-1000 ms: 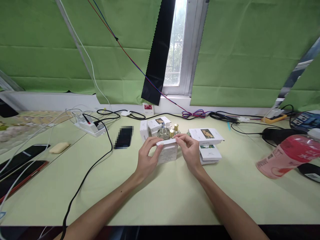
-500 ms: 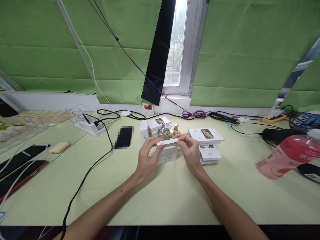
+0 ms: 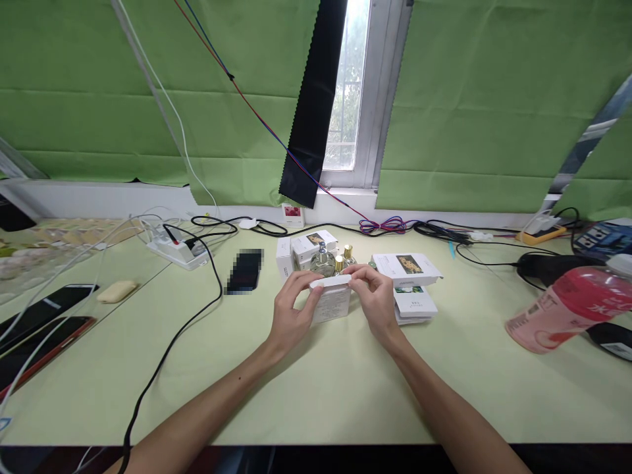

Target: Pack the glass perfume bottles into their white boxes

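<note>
Two hands: left hand [image 3: 292,316] and right hand [image 3: 376,299], fingers closed on small white cardboard box [image 3: 332,303], steadying its lid flap.
Box: mid pale-green counter [image 3: 316,388].
Behind: gold-capped glass perfume bottles [image 3: 330,260], toward far edge.

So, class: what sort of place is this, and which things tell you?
Probably a makeshift recording workstation: green cloth over the window, power strip and cables on the desk, hands closing a small white box.
</note>
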Demonstrator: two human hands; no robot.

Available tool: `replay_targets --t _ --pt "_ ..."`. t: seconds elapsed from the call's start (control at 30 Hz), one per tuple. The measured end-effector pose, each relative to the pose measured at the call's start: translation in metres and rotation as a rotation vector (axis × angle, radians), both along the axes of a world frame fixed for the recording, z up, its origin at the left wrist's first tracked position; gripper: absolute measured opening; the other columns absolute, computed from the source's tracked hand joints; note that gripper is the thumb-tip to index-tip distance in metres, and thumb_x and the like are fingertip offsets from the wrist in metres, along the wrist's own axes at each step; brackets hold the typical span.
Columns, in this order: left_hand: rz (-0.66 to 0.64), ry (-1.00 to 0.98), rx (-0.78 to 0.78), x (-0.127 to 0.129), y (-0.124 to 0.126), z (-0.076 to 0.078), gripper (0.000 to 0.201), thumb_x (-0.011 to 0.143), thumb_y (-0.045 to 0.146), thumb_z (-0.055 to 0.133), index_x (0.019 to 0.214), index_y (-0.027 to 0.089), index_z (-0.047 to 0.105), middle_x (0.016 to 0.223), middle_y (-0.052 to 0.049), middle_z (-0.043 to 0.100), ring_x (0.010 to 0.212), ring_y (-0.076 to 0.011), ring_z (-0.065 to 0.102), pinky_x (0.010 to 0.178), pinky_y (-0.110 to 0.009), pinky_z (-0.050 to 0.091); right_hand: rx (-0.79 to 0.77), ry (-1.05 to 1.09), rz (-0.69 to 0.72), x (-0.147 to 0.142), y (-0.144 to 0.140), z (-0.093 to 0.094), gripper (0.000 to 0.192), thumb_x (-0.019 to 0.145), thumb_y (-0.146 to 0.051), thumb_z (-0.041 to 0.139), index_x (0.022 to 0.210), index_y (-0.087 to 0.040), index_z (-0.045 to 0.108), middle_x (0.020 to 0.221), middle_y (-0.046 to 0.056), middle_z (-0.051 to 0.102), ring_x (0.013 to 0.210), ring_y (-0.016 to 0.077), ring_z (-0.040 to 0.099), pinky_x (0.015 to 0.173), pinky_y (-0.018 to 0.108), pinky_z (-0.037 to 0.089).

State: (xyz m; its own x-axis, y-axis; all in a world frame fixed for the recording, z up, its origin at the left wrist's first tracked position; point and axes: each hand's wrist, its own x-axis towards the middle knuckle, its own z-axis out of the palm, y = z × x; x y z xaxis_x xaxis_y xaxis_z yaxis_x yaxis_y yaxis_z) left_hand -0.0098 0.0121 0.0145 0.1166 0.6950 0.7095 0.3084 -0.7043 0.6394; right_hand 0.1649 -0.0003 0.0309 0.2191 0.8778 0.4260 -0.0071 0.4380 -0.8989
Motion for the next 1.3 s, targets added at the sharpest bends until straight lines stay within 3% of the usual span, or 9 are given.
replay_targets --t 0.9,1.3 --pt "-0.002 0.027 0.024 -0.0002 0.0013 -0.0033 0.013 0.098 0.025 0.06 0.107 0.023 0.069 0.106 -0.006 0.066 0.101 -0.0178 0.064 0.086 -0.032 0.054 -0.085 0.018 -0.007 0.0007 0.0015 0.0003 0.015 0.072 -0.024 0.066 0.059 -0.021 0.061 0.103 0.006 0.068 0.102 0.024 0.062 0.094 0.036 0.043" --pt "0.004 0.007 -0.014 0.0002 -0.0006 -0.0006 0.014 0.099 0.03 0.058 0.105 0.023 0.068 0.106 -0.006 0.067 0.1 -0.0185 0.064 0.084 -0.032 0.054 -0.077 0.016 -0.017 0.0001 0.0007 0.0005 0.015 0.074 -0.026 0.063 0.06 -0.021 0.064 0.096 0.004 0.066 0.094 0.0223 0.06 0.087 0.034 0.043"
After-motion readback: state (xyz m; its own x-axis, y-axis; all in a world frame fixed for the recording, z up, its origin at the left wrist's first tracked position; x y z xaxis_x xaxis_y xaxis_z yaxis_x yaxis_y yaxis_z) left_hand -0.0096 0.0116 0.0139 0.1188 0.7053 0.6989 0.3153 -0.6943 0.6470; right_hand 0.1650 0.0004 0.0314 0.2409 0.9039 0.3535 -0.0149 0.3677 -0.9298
